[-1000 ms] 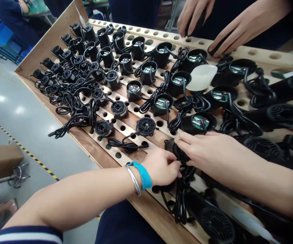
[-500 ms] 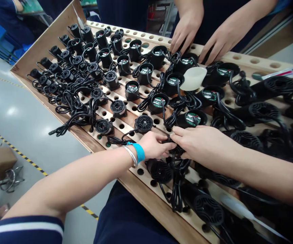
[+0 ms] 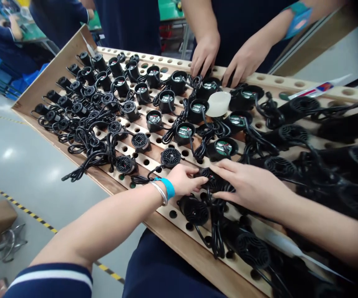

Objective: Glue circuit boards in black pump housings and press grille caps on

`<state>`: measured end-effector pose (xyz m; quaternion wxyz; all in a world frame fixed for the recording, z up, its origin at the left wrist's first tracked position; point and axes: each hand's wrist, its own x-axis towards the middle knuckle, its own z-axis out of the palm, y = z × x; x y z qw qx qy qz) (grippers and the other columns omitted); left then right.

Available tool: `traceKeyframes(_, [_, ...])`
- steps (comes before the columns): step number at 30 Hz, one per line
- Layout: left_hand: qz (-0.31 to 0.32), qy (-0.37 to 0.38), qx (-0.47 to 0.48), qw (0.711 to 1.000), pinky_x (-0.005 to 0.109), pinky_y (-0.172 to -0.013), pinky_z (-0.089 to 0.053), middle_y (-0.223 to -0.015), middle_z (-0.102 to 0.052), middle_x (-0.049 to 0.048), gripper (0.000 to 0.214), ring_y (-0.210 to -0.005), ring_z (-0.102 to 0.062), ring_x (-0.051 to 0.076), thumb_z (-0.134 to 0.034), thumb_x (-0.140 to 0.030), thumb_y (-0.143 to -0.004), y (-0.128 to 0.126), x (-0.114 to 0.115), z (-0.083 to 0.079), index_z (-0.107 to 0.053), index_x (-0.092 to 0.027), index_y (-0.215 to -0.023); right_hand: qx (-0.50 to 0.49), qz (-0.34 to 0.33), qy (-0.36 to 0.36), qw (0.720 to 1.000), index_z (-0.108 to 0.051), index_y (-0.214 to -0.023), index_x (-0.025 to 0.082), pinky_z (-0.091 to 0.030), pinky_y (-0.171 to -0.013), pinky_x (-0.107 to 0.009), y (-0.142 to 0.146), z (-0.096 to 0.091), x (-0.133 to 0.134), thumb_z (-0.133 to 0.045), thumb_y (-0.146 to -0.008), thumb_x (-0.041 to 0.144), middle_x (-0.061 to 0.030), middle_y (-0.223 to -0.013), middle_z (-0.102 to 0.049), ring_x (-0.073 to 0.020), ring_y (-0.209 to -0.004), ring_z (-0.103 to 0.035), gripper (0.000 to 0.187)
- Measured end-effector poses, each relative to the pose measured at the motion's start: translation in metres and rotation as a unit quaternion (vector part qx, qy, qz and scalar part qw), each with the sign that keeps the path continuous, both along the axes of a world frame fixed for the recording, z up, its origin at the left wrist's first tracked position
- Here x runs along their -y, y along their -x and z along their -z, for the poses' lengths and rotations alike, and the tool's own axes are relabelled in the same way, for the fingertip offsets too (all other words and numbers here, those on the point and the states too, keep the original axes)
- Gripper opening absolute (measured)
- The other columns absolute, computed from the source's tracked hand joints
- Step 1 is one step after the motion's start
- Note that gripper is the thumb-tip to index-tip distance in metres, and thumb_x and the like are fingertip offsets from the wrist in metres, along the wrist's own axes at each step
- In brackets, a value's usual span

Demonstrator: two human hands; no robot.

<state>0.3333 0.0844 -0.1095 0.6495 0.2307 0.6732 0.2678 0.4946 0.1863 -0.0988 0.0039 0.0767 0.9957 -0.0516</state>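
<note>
Head view: left hand [image 3: 183,181] pinches the grilled unit [image 3: 215,181], right hand [image 3: 249,188] spread on it. Likely rigid, light; grip its rim

Perforated board [image 3: 179,244]: bare plywood, matt, raw edges. Black housing [image 3: 214,182] at its near edge: moulded plastic, matt, ribbed face. Cords [image 3: 216,236] across the board: black, smooth, faint sheen. Cap [image 3: 218,103] mid-board: translucent white plastic. At the near edge: polished metal bangle [image 3: 159,193], matt blue wristband [image 3: 168,187]. Floor [image 3: 26,165] beside the board: grey, glossy.
</note>
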Motion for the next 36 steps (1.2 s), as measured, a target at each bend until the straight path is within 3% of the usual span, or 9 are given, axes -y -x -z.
traceKeyframes(3, [0.017,-0.001,-0.004,1.0,0.016,-0.05,-0.048,-0.078,-0.066,0.0044,0.031,-0.07,-0.065,0.013,-0.06,-0.028,-0.09,0.001,0.0,-0.002,-0.066,-0.014,-0.117,-0.06,0.06,-0.022,0.996,-0.059,-0.116,0.007,-0.051,-0.075,-0.035,-0.016,0.01,0.022,-0.053,-0.088,0.028,-0.0167,-0.112,-0.059,-0.0231,-0.091,-0.06,0.035])
traceKeyframes(6, [0.006,0.002,0.002,1.0,0.017,-0.05,-0.049,-0.076,-0.066,0.0034,0.03,-0.066,-0.064,0.012,-0.061,-0.026,-0.089,0.001,-0.001,-0.004,-0.067,-0.013,-0.116,-0.041,0.106,-0.05,0.992,-0.06,-0.115,0.001,-0.05,-0.077,-0.037,-0.015,0.014,0.039,-0.049,-0.087,0.021,-0.0205,-0.11,-0.058,-0.0273,-0.095,-0.057,0.035])
traceKeyframes(10, [-0.021,0.003,0.012,1.0,0.017,-0.052,-0.049,-0.068,-0.063,0.0007,0.03,-0.061,-0.063,0.01,-0.062,-0.024,-0.088,0.0,-0.003,-0.003,-0.066,-0.013,-0.116,-0.057,0.132,-0.043,0.989,-0.062,-0.112,0.001,-0.048,-0.079,-0.037,-0.008,0.013,0.044,-0.049,-0.086,0.017,-0.019,-0.108,-0.058,-0.0265,-0.097,-0.057,0.032])
traceKeyframes(16, [-0.015,-0.004,-0.007,1.0,0.016,-0.045,-0.045,-0.055,-0.059,-0.0009,0.033,-0.049,-0.059,0.01,-0.055,-0.037,-0.093,-0.004,-0.008,0.003,-0.067,-0.01,-0.109,-0.061,0.176,-0.039,0.982,-0.063,-0.112,0.004,-0.048,-0.084,-0.039,-0.005,0.012,0.05,-0.048,-0.086,0.015,-0.017,-0.111,-0.059,-0.0251,-0.098,-0.058,0.032])
traceKeyframes(20, [-0.011,-0.005,-0.021,1.0,0.018,-0.045,-0.046,-0.055,-0.059,-0.0009,0.032,-0.048,-0.059,0.011,-0.059,-0.038,-0.091,-0.004,-0.012,0.008,-0.069,-0.011,-0.104,-0.072,0.2,-0.051,0.976,-0.063,-0.113,0.002,-0.048,-0.088,-0.041,-0.001,0.015,0.055,-0.044,-0.087,0.014,-0.0193,-0.113,-0.06,-0.0261,-0.1,-0.058,0.034])
traceKeyframes(27, [-0.007,-0.025,-0.027,0.999,0.019,-0.048,-0.047,-0.054,-0.059,-0.0017,0.037,-0.05,-0.059,0.011,-0.056,-0.039,-0.092,-0.004,-0.009,0.008,-0.066,-0.015,-0.118,-0.05,0.234,-0.005,0.971,-0.059,-0.125,0.007,-0.049,-0.093,-0.044,-0.01,0.032,0.061,-0.039,-0.089,0.029,-0.0176,-0.137,-0.052,-0.0282,-0.115,-0.056,0.047])
traceKeyframes(31, [-0.019,-0.023,-0.018,0.999,0.02,-0.048,-0.048,-0.054,-0.059,-0.0025,0.04,-0.049,-0.059,0.012,-0.057,-0.039,-0.091,-0.005,-0.008,0.007,-0.062,-0.019,-0.125,-0.073,0.244,-0.043,0.966,-0.058,-0.126,0.004,-0.047,-0.095,-0.05,-0.009,0.038,0.074,-0.027,-0.093,0.027,-0.0178,-0.146,-0.042,-0.0266,-0.115,-0.057,0.05])
traceKeyframes(36, [-0.024,-0.015,-0.007,1.0,0.021,-0.047,-0.048,-0.053,-0.059,-0.0023,0.038,-0.047,-0.057,0.012,-0.058,-0.037,-0.091,-0.005,-0.009,0.01,-0.064,-0.021,-0.124,-0.099,0.256,-0.097,0.957,-0.059,-0.122,0.003,-0.045,-0.095,-0.054,-0.003,0.036,0.082,-0.02,-0.096,0.025,-0.0181,-0.145,-0.042,-0.0257,-0.113,-0.058,0.051])
